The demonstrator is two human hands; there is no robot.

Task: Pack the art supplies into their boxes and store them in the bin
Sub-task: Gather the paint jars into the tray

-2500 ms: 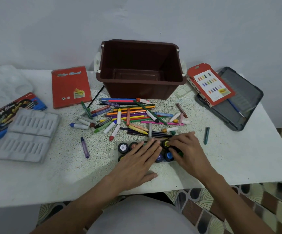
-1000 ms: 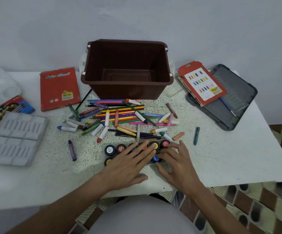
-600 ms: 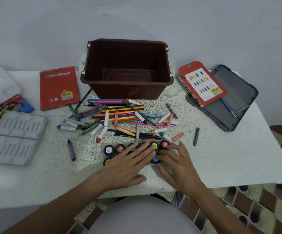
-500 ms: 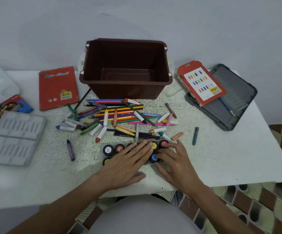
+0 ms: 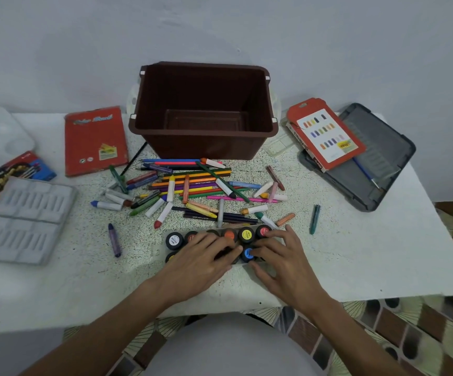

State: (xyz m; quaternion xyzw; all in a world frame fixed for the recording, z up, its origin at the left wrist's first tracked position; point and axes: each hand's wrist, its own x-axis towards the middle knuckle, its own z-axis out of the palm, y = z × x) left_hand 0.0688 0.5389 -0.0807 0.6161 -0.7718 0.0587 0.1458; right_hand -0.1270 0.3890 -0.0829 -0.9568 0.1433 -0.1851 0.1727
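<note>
Far left: a white plastic paint palette sits at the edge of the white tabletop. Nearer is a blue-and-black cardboard pastel box with blurred lettering. A grey moulded plastic tray insert overlaps its near corner.

Next right: a flat red cardboard box lies face up. Its blue title script and small yellow label are too soft to read. A lone purple crayon lies nearer the front edge.

Centre back: an open brown plastic bin stands upright with nothing inside it. A loose heap of coloured pencils and crayons lies directly in front of it.

Centre front: two rows of small black paint pots stand in a shallow tray just in front of the heap. The print on the lid labels is too small to read.

The left hand is palm down, fingers straight and close together. It lies flat across the pots and grips nothing. The forearm comes in from the lower left.

The right hand is palm down, fingers spread and slightly bent. The fingertips rest on the pots at the right end of the rows, by the blue and red lids, holding nothing.

Right: a single dark green crayon lies apart from the heap.

Far right: a red cardboard box with a colour-swatch chart rests on a dark grey plastic case. The lettering on the box's side is illegible. A thin blue paintbrush lies on the case.
</note>
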